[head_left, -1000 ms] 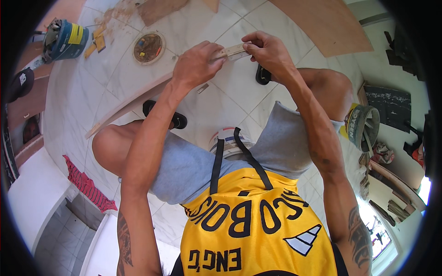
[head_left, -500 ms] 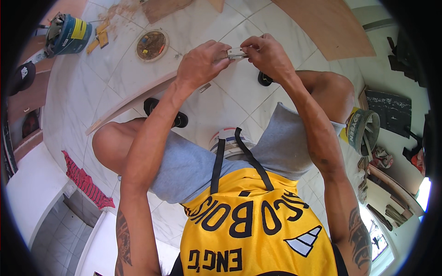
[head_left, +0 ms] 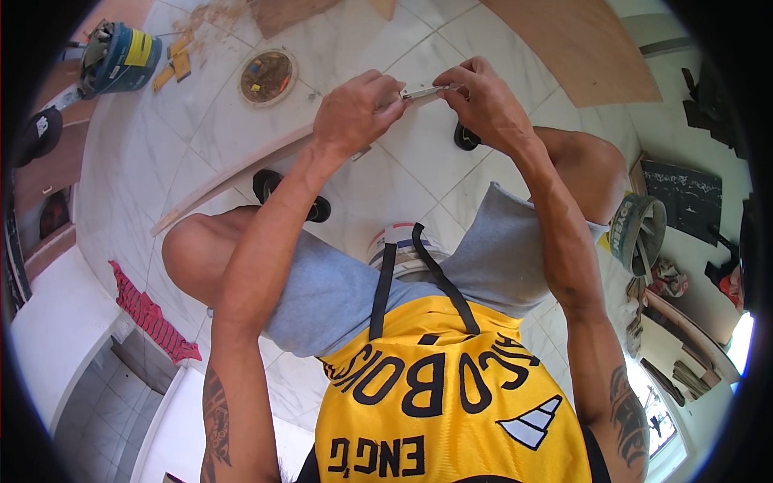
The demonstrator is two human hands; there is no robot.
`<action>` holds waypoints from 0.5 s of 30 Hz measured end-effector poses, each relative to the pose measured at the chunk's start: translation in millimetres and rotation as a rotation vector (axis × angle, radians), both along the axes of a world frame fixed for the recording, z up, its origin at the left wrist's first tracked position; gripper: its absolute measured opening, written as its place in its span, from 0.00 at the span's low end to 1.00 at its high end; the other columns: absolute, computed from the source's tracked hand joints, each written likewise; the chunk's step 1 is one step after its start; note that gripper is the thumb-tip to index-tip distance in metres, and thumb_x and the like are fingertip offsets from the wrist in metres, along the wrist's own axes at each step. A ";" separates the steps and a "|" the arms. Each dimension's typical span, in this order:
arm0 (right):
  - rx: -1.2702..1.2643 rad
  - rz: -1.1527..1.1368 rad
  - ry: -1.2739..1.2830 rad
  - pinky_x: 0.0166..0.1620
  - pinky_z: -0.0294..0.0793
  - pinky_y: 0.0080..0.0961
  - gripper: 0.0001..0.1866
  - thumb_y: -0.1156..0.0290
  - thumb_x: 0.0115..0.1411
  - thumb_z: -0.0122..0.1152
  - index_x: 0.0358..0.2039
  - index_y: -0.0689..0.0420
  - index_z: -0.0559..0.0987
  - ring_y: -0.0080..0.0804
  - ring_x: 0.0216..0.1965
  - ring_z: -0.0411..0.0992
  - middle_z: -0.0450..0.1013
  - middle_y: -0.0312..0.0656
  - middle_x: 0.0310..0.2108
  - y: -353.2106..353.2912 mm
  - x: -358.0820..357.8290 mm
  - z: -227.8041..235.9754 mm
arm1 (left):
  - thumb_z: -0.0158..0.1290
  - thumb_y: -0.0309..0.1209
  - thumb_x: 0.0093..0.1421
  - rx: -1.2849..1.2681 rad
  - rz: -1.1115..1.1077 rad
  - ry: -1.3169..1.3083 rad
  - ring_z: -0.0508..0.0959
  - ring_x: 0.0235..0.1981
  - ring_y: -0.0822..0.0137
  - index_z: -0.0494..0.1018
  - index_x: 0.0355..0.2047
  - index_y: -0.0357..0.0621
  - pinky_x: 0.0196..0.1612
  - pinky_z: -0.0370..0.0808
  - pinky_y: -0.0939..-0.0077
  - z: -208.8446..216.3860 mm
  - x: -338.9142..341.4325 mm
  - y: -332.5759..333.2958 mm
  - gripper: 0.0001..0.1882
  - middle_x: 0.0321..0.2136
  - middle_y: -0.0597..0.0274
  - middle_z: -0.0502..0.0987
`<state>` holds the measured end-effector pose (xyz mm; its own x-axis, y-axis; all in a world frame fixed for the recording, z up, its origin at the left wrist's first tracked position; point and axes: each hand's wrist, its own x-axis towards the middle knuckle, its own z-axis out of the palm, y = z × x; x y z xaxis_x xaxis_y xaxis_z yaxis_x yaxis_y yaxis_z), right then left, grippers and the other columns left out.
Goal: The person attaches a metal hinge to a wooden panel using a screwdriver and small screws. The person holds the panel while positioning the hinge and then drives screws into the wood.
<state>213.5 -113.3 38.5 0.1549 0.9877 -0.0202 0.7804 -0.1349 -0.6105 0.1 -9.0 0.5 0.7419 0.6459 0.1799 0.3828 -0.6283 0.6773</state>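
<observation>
A small silvery metal hinge (head_left: 419,93) is held out in front of me, over the tiled floor. My left hand (head_left: 354,111) grips its left end between thumb and fingers. At the other end, my right hand (head_left: 485,103) is closed in a pinch on the metal. Fingers cover both ends of the hinge. Below the hands a long pale wooden strip (head_left: 229,181) slants across the floor and passes behind my left wrist. Another small metal piece (head_left: 361,153) shows beside my left wrist.
A round floor opening with debris (head_left: 267,78) lies beyond my left hand. At far left stand a blue-green bucket (head_left: 121,60) and a yellow tool (head_left: 173,67). A plywood sheet (head_left: 576,48) lies far right, a bucket of scraps (head_left: 640,229) by my right knee. I sit on a white bucket (head_left: 403,249).
My right hand has moved slightly right and turned, so the hinge now shows more edge-on and longer between the hands. My left hand has barely shifted.
</observation>
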 end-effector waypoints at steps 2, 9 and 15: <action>0.044 0.007 -0.041 0.41 0.76 0.33 0.11 0.67 0.67 0.63 0.47 0.57 0.84 0.38 0.33 0.75 0.72 0.46 0.41 0.9 0.2 -2.0 | 0.64 0.38 0.60 -0.038 0.019 0.052 0.84 0.37 0.56 0.83 0.43 0.50 0.39 0.79 0.63 1.7 1.1 -0.8 0.13 0.38 0.63 0.83; -0.006 -0.078 -0.025 0.43 0.78 0.39 0.12 0.63 0.66 0.64 0.46 0.52 0.85 0.45 0.35 0.77 0.72 0.48 0.39 10.4 -6.5 -2.5 | 0.64 0.38 0.59 0.017 0.039 0.042 0.84 0.38 0.55 0.82 0.43 0.48 0.40 0.80 0.65 0.2 1.2 0.5 0.13 0.39 0.63 0.83; -0.015 -0.020 -0.065 0.43 0.79 0.40 0.13 0.61 0.66 0.65 0.47 0.52 0.85 0.46 0.36 0.78 0.73 0.50 0.41 10.3 -3.5 -5.5 | 0.65 0.36 0.59 -0.005 -0.003 0.007 0.84 0.39 0.55 0.81 0.43 0.45 0.41 0.81 0.65 -0.3 -0.3 4.2 0.14 0.40 0.59 0.83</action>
